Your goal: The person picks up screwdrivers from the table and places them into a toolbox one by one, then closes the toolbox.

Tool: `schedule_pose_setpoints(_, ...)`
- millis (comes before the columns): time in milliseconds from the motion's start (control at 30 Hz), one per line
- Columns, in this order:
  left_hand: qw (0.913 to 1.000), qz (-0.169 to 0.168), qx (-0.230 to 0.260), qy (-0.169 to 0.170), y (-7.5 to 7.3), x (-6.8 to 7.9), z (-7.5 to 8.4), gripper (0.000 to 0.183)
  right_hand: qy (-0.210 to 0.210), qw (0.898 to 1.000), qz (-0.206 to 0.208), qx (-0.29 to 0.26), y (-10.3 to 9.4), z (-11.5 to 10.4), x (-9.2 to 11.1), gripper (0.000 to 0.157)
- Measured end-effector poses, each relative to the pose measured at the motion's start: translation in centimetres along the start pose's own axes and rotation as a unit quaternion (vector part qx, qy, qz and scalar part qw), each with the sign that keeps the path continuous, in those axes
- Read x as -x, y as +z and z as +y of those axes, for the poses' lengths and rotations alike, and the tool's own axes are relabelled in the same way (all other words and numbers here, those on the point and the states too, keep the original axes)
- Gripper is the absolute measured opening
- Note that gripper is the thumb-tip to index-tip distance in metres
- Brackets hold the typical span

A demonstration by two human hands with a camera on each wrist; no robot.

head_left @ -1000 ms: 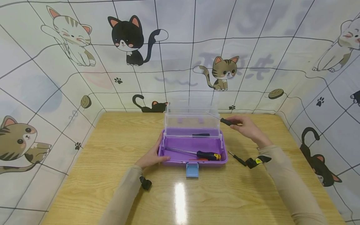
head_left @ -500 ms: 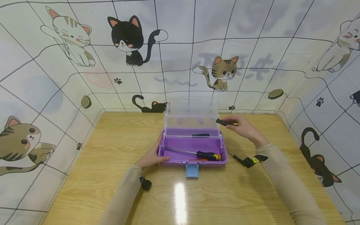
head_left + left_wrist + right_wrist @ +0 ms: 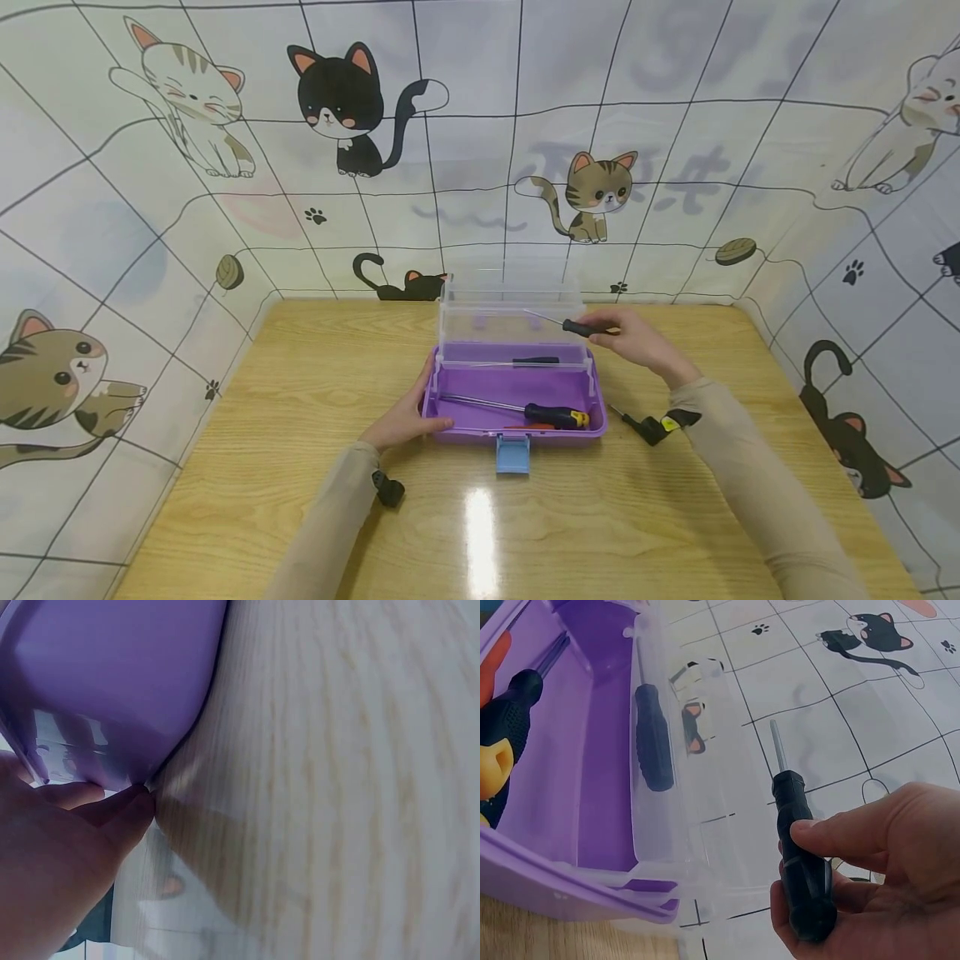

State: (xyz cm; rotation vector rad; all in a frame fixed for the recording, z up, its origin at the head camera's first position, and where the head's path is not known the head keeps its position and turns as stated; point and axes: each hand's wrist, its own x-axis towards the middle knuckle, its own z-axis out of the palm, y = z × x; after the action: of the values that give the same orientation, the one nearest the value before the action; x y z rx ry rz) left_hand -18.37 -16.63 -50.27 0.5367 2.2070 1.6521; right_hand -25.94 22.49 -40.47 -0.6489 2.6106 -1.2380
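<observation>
A purple toolbox [image 3: 480, 437] stands on the table, its clear lid [image 3: 513, 293] raised at the back. My left hand [image 3: 401, 419] holds its left front corner; in the left wrist view the fingertips [image 3: 135, 802] touch the lower outer wall. Above the box's right back corner, my right hand [image 3: 626, 333] grips a black-handled screwdriver [image 3: 581, 328] by the handle, its thin shaft pointing left in front of the lid. Inside the box lies a large black-and-yellow screwdriver [image 3: 557, 415] beside an orange-red tool [image 3: 491, 667], partly hidden. Another black-handled screwdriver [image 3: 536, 362] lies in the lid's clear tray part.
A small dark screwdriver [image 3: 626, 417] lies on the wooden table [image 3: 300, 375] right of the box, partly covered by the right wrist camera [image 3: 651, 429]. The blue latch [image 3: 513, 456] hangs down in front. A cat-print cloth wall [image 3: 480, 167] rises behind the table.
My right hand has moved left with the screwdriver, whose shaft now lies further across the clear lid. The left hand and the toolbox have stayed where they were.
</observation>
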Motion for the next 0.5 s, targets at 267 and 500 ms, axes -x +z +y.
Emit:
schedule_pose_setpoints(267,0.9999,0.01,0.004,0.0,0.0,-0.6,-2.3,0.119,0.0,1.0,-0.018,-0.001,0.5,-0.9,-0.5,0.031)
schedule_pose_setpoints(500,0.9999,0.014,0.0,0.0,-0.1,-0.6,-2.5,0.119,-0.004,0.999,-0.034,-0.007,0.9,-1.2,-0.8,0.031)
